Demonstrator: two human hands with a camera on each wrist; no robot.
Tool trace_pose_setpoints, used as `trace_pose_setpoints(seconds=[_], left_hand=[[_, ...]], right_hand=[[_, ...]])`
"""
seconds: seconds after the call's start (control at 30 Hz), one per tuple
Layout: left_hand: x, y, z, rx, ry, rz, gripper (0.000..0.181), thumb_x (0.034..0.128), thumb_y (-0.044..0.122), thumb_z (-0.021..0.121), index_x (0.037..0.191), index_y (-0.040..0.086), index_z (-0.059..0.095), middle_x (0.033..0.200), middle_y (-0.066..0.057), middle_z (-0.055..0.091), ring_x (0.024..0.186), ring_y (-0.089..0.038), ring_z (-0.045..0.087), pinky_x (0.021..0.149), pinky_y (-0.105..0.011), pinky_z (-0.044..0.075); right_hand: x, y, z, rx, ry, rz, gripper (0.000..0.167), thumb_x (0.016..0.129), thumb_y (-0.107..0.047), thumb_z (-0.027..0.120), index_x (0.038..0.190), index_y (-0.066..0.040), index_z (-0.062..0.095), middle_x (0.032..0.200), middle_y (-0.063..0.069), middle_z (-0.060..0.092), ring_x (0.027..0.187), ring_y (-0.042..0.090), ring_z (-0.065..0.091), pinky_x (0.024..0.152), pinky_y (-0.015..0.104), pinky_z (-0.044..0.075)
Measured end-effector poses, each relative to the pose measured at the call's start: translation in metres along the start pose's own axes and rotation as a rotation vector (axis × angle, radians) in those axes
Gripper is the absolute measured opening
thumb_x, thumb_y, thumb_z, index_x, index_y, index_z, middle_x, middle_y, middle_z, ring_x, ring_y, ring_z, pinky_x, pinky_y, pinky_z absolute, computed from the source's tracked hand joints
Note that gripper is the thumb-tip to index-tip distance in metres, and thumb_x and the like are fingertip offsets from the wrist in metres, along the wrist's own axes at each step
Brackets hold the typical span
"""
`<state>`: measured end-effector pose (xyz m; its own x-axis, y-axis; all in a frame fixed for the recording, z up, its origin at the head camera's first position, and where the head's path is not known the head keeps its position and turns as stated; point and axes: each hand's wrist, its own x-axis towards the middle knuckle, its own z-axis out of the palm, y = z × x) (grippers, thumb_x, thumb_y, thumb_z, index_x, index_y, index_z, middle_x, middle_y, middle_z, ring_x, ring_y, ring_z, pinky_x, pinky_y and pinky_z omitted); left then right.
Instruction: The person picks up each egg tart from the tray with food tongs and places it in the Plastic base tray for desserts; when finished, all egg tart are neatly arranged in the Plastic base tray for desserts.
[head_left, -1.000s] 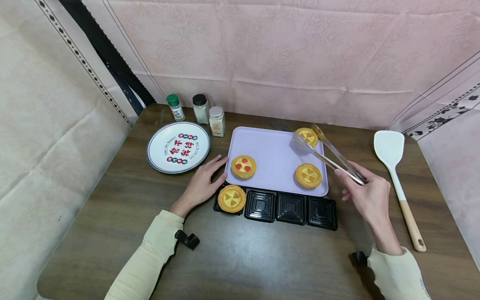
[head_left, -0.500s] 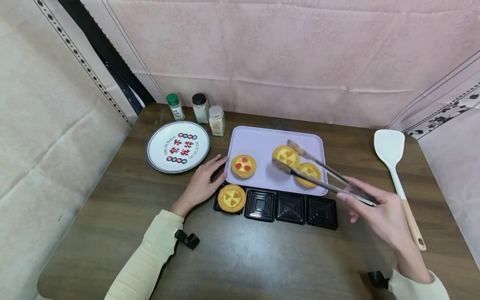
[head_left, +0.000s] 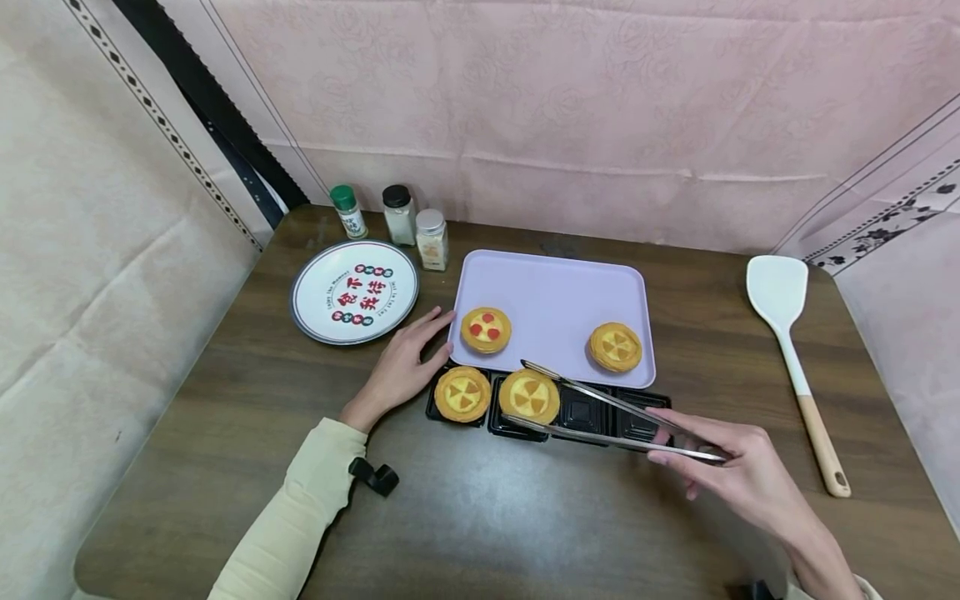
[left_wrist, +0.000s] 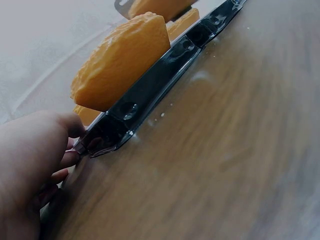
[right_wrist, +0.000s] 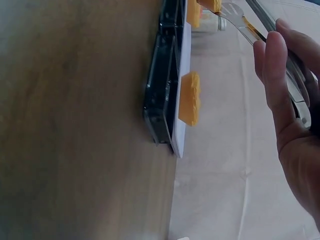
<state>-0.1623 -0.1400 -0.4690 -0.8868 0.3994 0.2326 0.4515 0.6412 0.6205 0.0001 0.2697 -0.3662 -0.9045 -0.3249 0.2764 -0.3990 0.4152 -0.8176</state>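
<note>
My right hand (head_left: 738,479) holds metal tongs (head_left: 611,439), whose arms lie either side of an egg tart (head_left: 529,397) with a yellow triangle pattern. That tart is over the second compartment from the left of the black tray (head_left: 581,412); in the left wrist view it sits higher than the tart (left_wrist: 120,65) in the first compartment. My left hand (head_left: 401,362) rests at the left edge of the lilac tray (head_left: 555,283), its thumb near the black tray's corner. A tart with red spots (head_left: 485,330) and a patterned one (head_left: 615,347) lie on the lilac tray.
A white plate with red lettering (head_left: 354,292) stands at the left, before a green-capped jar (head_left: 348,212), a black-capped jar (head_left: 399,217) and a silver-capped jar (head_left: 432,242). A white spatula with a wooden handle (head_left: 795,367) lies at the right. Cloth hangs behind the table.
The tongs gripped a tart at the lilac tray's back right corner and carried it left and toward me, over the black tray's second compartment. My left hand stayed in place.
</note>
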Motion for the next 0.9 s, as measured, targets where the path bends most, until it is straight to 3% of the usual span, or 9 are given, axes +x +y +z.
trace_pose_setpoints(seconds=[0.5,0.9], left_hand=[[0.001,0.000,0.000,0.002,0.000,-0.006,0.051,0.0998,0.031,0.057,0.148,0.018,0.046,0.151,-0.009,0.041,0.141,-0.021,0.032,0.111,-0.052,0.025],[0.000,0.000,0.000,0.004,-0.001,-0.012,0.051,0.0995,0.030,0.058,0.148,0.018,0.046,0.151,-0.008,0.042,0.141,-0.020,0.032,0.112,-0.050,0.024]], right_hand=[[-0.004,0.025,0.007,-0.011,-0.019,0.047,0.048,0.079,0.009,0.076,0.124,-0.002,0.066,0.064,-0.002,0.064,0.043,0.009,0.056,0.044,0.024,0.046],[-0.002,0.035,0.007,0.020,-0.032,0.039,0.047,0.081,0.008,0.075,0.126,-0.003,0.066,0.067,0.000,0.066,0.044,0.008,0.057,0.042,0.025,0.046]])
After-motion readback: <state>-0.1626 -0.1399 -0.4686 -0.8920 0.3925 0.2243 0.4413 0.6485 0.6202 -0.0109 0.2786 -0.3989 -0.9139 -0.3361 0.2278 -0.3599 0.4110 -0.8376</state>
